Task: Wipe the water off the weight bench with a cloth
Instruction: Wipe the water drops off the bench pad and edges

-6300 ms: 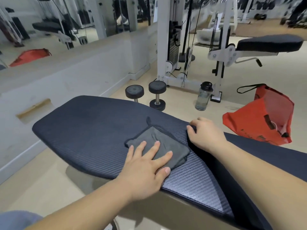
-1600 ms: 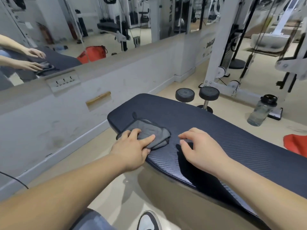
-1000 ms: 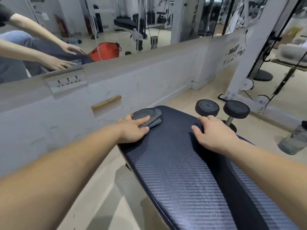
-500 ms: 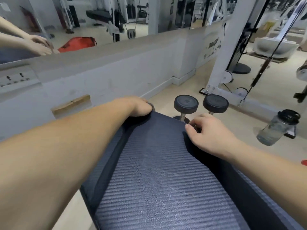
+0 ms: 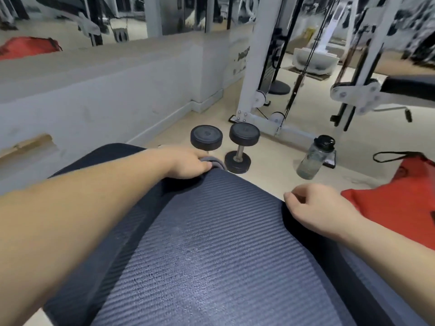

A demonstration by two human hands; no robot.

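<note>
At the bench [image 5: 211, 255] far edge, left hand [image 5: 186, 164] clamps the cloth [image 5: 215, 162], swept over from the left corner; right hand [image 5: 320, 212] loosely curled, empty; wiping seems nearly done

a dark navy ribbed vinyl bench pad [image 5: 211, 243] shows a dull sheen; a soft grey matt cloth [image 5: 215, 161] bunches at its far edge. matt black rubber-headed dumbbells [image 5: 237, 147] with a metal handle, and a clear plastic bottle [image 5: 314, 158], stand on smooth beige flooring.
</note>
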